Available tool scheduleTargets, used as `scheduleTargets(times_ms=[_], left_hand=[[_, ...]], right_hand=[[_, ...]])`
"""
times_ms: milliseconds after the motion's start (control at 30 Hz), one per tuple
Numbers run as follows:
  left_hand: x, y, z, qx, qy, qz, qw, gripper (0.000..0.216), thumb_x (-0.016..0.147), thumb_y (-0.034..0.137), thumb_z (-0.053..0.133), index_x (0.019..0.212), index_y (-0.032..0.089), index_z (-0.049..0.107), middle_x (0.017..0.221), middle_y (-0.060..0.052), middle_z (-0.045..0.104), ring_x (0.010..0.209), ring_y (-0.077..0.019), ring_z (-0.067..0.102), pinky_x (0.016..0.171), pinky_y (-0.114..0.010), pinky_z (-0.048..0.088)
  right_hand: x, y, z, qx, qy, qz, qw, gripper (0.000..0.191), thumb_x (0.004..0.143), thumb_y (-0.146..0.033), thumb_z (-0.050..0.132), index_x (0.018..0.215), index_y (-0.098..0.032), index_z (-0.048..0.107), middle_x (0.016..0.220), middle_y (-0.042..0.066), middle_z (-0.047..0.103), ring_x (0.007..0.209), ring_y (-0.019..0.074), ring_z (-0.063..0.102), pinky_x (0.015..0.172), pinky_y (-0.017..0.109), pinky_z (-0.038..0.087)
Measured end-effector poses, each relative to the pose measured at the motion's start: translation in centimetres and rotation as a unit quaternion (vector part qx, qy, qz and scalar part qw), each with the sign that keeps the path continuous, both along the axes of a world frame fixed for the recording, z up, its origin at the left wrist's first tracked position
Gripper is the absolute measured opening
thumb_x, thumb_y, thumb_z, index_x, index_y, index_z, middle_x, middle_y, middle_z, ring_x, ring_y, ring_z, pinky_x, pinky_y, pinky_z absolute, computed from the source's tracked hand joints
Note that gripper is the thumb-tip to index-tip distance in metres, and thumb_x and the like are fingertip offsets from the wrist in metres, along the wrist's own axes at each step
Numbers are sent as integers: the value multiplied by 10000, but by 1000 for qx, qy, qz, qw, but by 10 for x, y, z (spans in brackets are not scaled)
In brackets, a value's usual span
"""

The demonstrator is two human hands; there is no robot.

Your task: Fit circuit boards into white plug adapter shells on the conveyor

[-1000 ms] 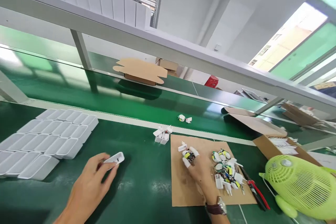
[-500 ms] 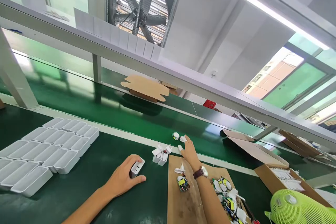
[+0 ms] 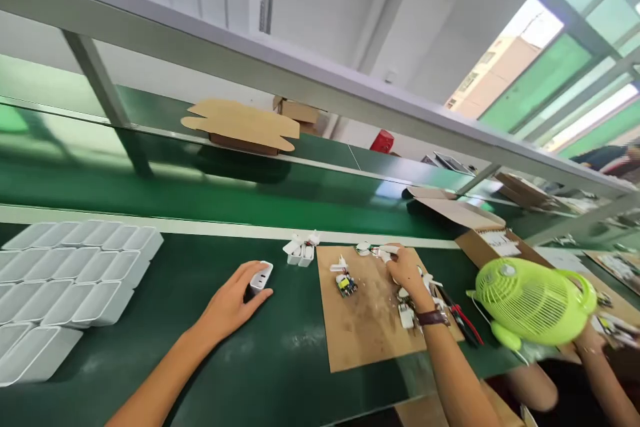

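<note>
My left hand [image 3: 227, 307] is wrapped around a white charger block [image 3: 261, 278], its face with port slots turned up. My right hand [image 3: 407, 273], with a watch strap at the wrist and white coverings on the fingertips, is over the far right part of a cardboard sheet [image 3: 365, 327]. Its fingers close on a small circuit board with white parts [image 3: 366, 249] at the sheet's far edge. On the sheet's left lies another circuit board with a yellow component [image 3: 346, 284], beside a white plug piece [image 3: 340, 265]. More boards and white pieces [image 3: 407, 315] lie partly under my right hand.
White open cases [image 3: 115, 267] stand in rows at the left. A small white holder with white pieces [image 3: 300, 250] is between my hands. Red-handled pliers [image 3: 465, 323], a green fan [image 3: 535, 300] and an open carton [image 3: 475, 247] are to the right. A co-worker's arm [image 3: 595, 367] shows behind the fan.
My right hand has drawn back from the green belt to the cardboard sheet, and the small white pieces are no longer on the belt. My left hand still holds the charger. The view has turned.
</note>
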State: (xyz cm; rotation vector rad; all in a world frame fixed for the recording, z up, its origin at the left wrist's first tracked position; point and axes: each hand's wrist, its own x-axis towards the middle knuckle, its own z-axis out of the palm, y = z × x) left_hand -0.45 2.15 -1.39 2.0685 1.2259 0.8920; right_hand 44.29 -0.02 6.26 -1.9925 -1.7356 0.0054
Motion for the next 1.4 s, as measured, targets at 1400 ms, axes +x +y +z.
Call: scheduleTargets(times_ms=[1400], left_hand=[[-9,-13,17,-37,-14,37,999,547,858,395,768,1347,277,552,1297,-84,605,1040,-229,649,863,-375,585]], right_hand=[[-205,-35,-22,-115,-75,368,920,484,871,-401,745,1261,-133,644,1089,162,679,949,336,647,806,477,573]])
